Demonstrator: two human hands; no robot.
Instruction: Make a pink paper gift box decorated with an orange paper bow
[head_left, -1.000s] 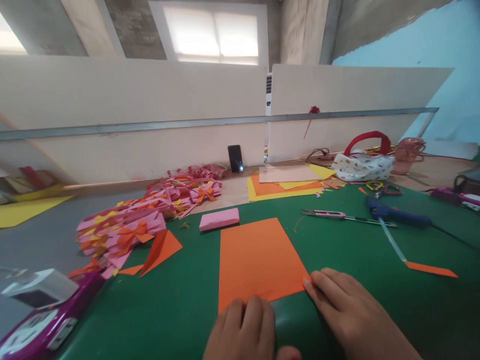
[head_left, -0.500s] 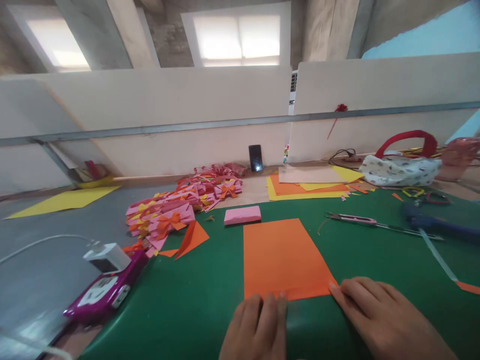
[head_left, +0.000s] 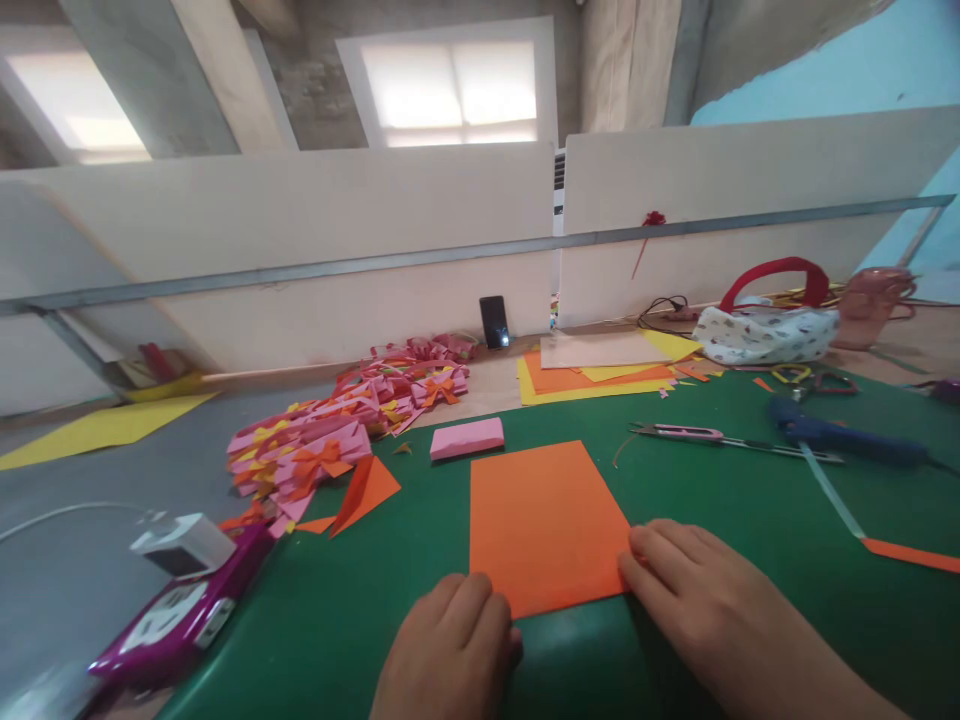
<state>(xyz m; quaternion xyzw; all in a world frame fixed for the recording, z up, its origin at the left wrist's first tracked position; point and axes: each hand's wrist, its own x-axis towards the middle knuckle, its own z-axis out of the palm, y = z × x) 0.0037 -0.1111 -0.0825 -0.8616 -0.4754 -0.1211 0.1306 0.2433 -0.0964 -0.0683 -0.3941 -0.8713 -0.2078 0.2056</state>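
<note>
An orange paper sheet (head_left: 544,520) lies flat on the green cutting mat (head_left: 720,510) in front of me. My left hand (head_left: 450,655) rests at the sheet's near left corner, fingers curled against the paper edge. My right hand (head_left: 701,600) lies flat beside the near right corner, fingertips touching the edge. Neither hand holds the sheet off the mat.
A pink block (head_left: 466,438) and a folded orange scrap (head_left: 364,485) lie beyond the sheet. A pile of pink and orange paper bows (head_left: 337,425) sits left. Scissors (head_left: 697,435), a blue glue gun (head_left: 840,435), stacked coloured sheets (head_left: 592,375), a bag (head_left: 765,325), a phone (head_left: 493,322) and a purple device (head_left: 180,610) surround it.
The sheet's near edge now sits between my hands. My left hand has slid left to the corner; my right fingertips press the right corner. The view shifted slightly.
</note>
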